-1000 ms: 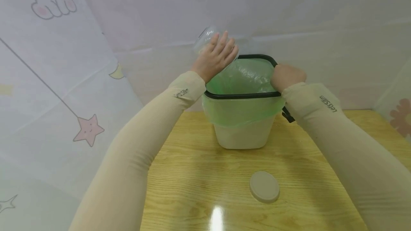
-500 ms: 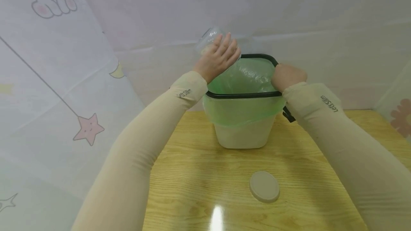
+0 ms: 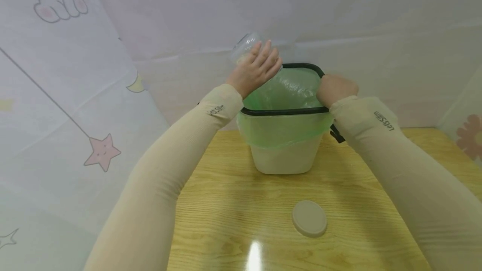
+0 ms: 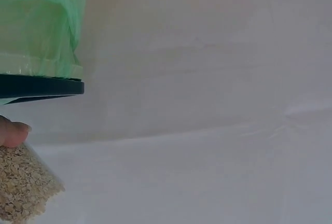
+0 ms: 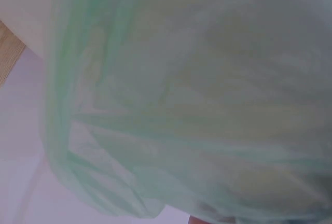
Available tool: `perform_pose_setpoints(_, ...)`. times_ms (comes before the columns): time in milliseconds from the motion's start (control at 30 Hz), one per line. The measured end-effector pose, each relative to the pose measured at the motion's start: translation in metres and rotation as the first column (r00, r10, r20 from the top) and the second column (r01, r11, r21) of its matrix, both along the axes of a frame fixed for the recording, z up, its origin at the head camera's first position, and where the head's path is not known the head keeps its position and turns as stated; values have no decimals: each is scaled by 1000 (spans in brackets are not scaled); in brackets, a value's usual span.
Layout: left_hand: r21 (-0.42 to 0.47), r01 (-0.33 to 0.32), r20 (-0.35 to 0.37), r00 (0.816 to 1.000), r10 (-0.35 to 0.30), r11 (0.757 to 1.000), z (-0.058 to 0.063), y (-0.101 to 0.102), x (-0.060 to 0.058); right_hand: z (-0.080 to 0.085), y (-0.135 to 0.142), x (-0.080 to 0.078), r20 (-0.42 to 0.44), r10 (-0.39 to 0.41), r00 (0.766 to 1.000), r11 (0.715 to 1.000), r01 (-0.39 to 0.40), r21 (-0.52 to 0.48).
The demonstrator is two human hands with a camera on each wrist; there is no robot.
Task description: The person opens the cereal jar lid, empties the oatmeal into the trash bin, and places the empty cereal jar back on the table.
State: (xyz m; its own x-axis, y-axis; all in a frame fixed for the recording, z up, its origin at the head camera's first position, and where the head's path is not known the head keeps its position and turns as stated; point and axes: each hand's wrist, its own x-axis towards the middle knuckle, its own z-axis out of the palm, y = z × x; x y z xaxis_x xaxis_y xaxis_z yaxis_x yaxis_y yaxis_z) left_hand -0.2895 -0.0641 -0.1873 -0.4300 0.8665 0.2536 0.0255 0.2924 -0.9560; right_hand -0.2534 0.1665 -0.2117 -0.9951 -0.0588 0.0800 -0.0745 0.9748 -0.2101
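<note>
My left hand (image 3: 256, 68) grips a clear jar (image 3: 244, 46), tilted at the left of the bin's mouth. Pale oat flakes (image 4: 23, 185) lie inside the jar in the left wrist view, near the thumb. The cream trash bin (image 3: 283, 162) stands upright on the table, lined with a green plastic bag (image 3: 282, 133) folded over its outside. Around its top runs a dark rim (image 3: 286, 112), which my right hand (image 3: 337, 88) grips at the right side. In the right wrist view the bag (image 5: 129, 156) covers most of the picture, hiding nearly all of that hand.
A round beige lid (image 3: 309, 218) lies flat on the wooden table (image 3: 226, 204) in front of the bin. Behind the bin hangs a pale wall sheet (image 3: 169, 20). A black handle piece (image 3: 337, 134) juts out at the bin's right side.
My left hand and the jar have shifted slightly right, then held nearly still over the last half second. My right hand keeps its hold on the rim; the bin and lid stay put.
</note>
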Motion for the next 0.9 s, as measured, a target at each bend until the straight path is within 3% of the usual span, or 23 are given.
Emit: perform_pose_setpoints(900,-97,-4,41,999,8,995,-1,3,-1,0,2,-2,19,-6,1000,1000,6,-8)
